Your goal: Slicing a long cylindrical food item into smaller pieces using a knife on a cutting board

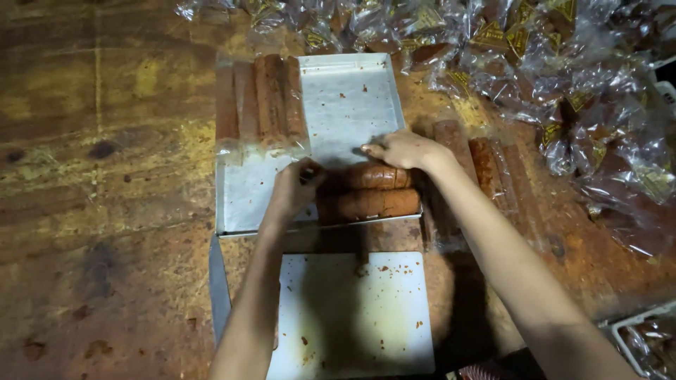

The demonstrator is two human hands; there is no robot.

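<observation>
A metal tray (352, 91) lined with white paper lies on a worn wooden table. Two brown cake rolls (373, 200) lie crosswise at the tray's near edge. My left hand (292, 190) grips the left end of the rolls, fingers curled around it. My right hand (403, 150) rests on the far roll's top right side, fingers pointing left. Several brown rolls wrapped in clear plastic (260, 102) lie lengthwise on the tray's far left part.
A white cutting board (352, 317) with crumbs lies just in front of the tray. More wrapped rolls (486, 169) lie to the right of it. A heap of clear plastic wrappers (563, 63) fills the far right. A white basket corner (644, 338) shows at bottom right.
</observation>
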